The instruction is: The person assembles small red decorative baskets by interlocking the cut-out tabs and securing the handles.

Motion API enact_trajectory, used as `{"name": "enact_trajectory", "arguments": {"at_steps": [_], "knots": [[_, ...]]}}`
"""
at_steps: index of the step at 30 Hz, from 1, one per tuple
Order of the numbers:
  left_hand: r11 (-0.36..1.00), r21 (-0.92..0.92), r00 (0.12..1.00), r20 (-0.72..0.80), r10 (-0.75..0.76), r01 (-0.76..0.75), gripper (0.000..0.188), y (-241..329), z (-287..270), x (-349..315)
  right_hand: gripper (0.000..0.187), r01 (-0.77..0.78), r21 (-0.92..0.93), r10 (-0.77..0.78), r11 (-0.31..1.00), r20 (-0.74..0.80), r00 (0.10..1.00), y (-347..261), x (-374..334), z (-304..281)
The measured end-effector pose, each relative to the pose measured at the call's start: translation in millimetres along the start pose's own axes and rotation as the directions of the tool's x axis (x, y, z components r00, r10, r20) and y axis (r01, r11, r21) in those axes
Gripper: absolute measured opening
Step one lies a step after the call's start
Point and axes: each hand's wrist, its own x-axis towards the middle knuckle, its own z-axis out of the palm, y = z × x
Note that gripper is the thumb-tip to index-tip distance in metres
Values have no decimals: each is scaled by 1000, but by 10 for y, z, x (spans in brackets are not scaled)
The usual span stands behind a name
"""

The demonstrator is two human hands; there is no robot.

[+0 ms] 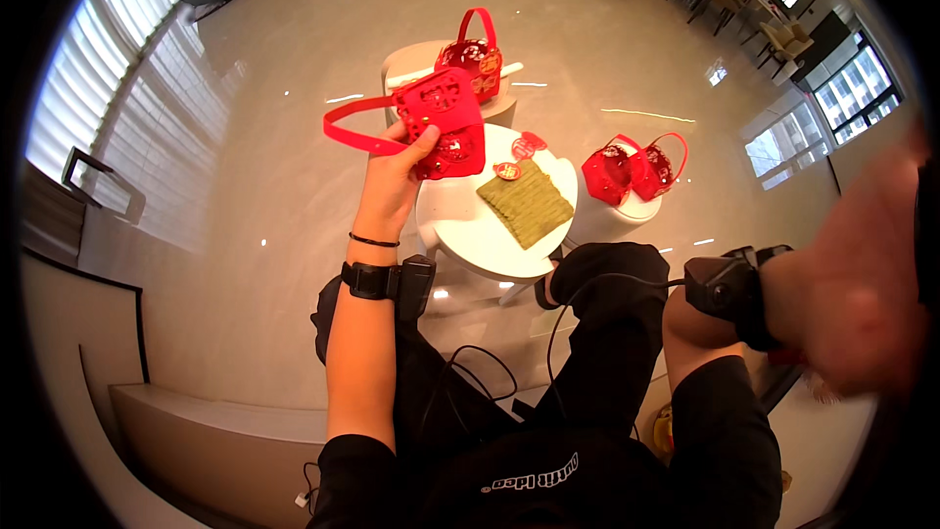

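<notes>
My left hand (394, 176) is raised over the left side of the white round table (455, 230). Its fingers and thumb are closed on a red gift basket (452, 122) with cut-out sides, which looks flattened, its loop handle sticking out to the left. Close to the camera at the right edge, my right hand (867, 274) is smeared by motion and its fingers cannot be made out. On the tabletop lies a yellow-green ribbed mat (529, 206). A small red and gold tag (506, 170) rests at its upper corner, and another red tag (528, 146) lies just beyond.
Behind the table, a beige stool (401, 61) bears an upright red basket (482, 54). A white stool (612, 223) at the right holds two more red baskets (617, 171). Black cables (578, 294) run from my wrist devices across my lap. People sit farther off on the floor.
</notes>
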Motion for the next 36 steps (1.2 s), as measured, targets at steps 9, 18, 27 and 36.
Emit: {"name": "enact_trajectory", "arguments": {"at_steps": [9,18,27,36], "knots": [[-10,811,647,474,597,-585,27,66,212,-155,58,-948,165,896,272,315,312,759,-2121,575],[-514,689,642,704,304,-511,14,-246,302,-105,115,-969,210,843,131,491,221,908,-2423,385],[-569,640,640,730,241,-516,21,-435,487,-137,106,-941,122,842,316,421,337,879,-2431,475],[108,853,755,384,532,-510,70,-338,472,-131,69,-913,389,950,-124,314,5,1022,-2410,330]]}}
